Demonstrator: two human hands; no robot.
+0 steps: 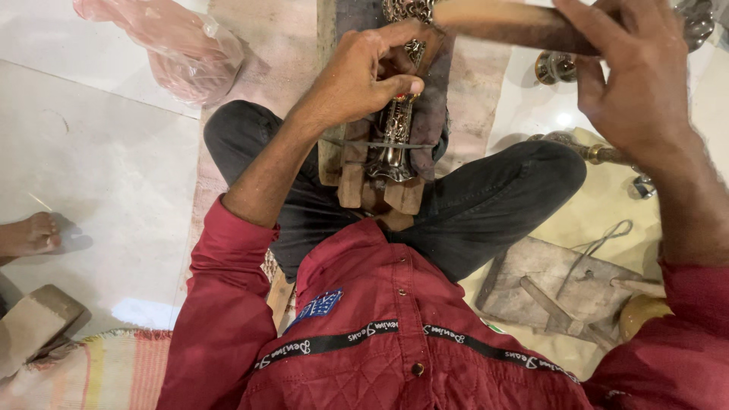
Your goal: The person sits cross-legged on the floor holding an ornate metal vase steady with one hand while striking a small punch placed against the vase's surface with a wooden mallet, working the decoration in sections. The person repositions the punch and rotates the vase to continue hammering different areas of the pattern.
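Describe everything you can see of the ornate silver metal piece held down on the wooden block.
The ornate silver metal piece is long, narrow and shiny, with embossed scrollwork and a small red stone near its upper end. It lies lengthwise on the worn wooden block between the person's knees. A thin dark band crosses its middle. The left hand pinches its upper part; its top end runs out of view.

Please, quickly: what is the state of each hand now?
Left hand: closed, pinching the ornate metal piece.
Right hand: closed around the wooden handle.
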